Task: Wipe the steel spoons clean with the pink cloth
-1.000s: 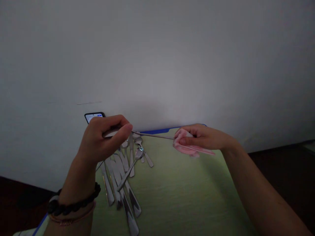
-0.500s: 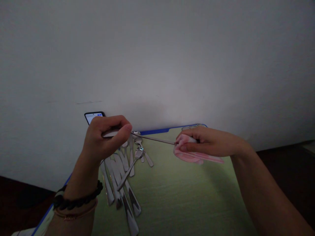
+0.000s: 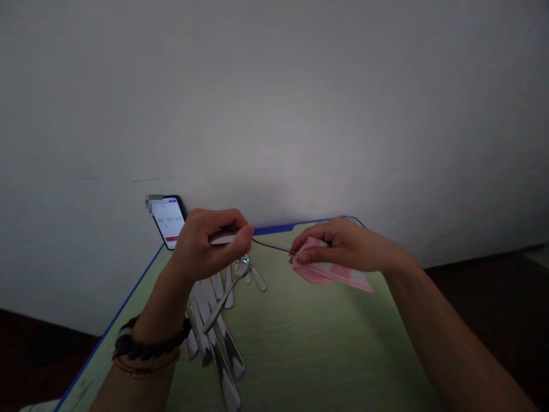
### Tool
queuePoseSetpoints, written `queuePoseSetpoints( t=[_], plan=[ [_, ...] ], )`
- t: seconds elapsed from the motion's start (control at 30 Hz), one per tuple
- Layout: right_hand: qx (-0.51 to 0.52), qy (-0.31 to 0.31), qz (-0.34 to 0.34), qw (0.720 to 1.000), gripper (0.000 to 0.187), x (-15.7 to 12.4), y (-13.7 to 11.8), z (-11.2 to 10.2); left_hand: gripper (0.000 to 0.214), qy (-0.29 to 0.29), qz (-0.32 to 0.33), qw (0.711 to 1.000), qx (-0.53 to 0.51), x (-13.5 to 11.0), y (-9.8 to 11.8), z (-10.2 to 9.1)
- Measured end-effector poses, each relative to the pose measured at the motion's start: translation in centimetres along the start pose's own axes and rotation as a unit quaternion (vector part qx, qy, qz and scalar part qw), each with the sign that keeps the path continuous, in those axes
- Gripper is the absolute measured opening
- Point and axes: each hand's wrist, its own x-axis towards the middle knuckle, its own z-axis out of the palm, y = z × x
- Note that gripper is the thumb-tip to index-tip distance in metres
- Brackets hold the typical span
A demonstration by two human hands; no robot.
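My left hand (image 3: 210,246) is closed round the bowl end of a metal spoon (image 3: 272,246), held above the green table (image 3: 309,343). The spoon's thin handle runs right into a pink cloth (image 3: 330,272). My right hand (image 3: 343,246) pinches that cloth round the handle. Both hands hover over the table's far half. Below my left hand lies a heap of several spoons and knives (image 3: 218,320).
A phone (image 3: 169,220) with a lit timer screen leans against the white wall at the table's far left corner. The table has a blue edge (image 3: 128,297) along its left and far sides. Dark floor shows on both sides.
Both hands have shifted right and come closer together. The pink cloth has slid along the handle toward my left hand, so less bare handle shows. More of the phone is uncovered.
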Motion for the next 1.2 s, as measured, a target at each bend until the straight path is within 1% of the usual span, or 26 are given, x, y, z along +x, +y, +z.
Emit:
queuePoseSetpoints(
  t=[0.1, 0.23, 0.33, 0.47, 0.6, 0.77, 0.93, 1.07, 1.2],
  plan=[
    [0.017, 0.007, -0.027, 0.999, 0.036, 0.5, -0.3, 0.8, 0.025, -0.031, 0.023, 0.999, -0.019, 0.4, 0.2, 1.2],
    [0.006, 0.017, -0.078, 0.997, 0.025, 1.4, -0.3, 2.1, 0.027, -0.117, 0.043, 0.991, -0.038, 0.9, 0.1, 3.2],
    [-0.006, 0.028, -0.095, 0.995, 0.023, 1.8, 0.1, 2.7, 0.029, -0.146, 0.012, 0.988, -0.041, 0.9, -0.5, 3.9],
    [-0.005, 0.029, -0.097, 0.995, 0.026, 2.0, 0.5, 2.9, 0.030, -0.164, -0.015, 0.986, -0.035, 0.8, -0.9, 3.8],
    [-0.017, 0.028, -0.079, 0.996, 0.028, 1.8, 0.8, 2.7, 0.029, -0.173, -0.028, 0.984, -0.023, 0.9, -0.9, 3.9],
    [-0.026, 0.016, -0.051, 0.998, 0.031, 1.7, 1.5, 2.2, 0.028, -0.166, -0.035, 0.985, -0.024, 1.0, -1.1, 4.0],
    [-0.010, -0.004, -0.036, 0.999, 0.031, 1.7, 1.9, 1.6, 0.027, -0.138, -0.044, 0.989, -0.026, 1.2, -1.3, 3.0],
    [-0.008, -0.020, -0.029, 0.999, 0.034, 1.7, 2.2, 1.2, 0.030, -0.128, -0.062, 0.989, -0.029, 1.1, -2.0, 2.3],
    [-0.009, -0.030, -0.008, 0.999, 0.035, 1.6, 3.3, 0.9, 0.032, -0.119, -0.076, 0.990, -0.024, 1.0, -3.0, 2.2]
  ],
)
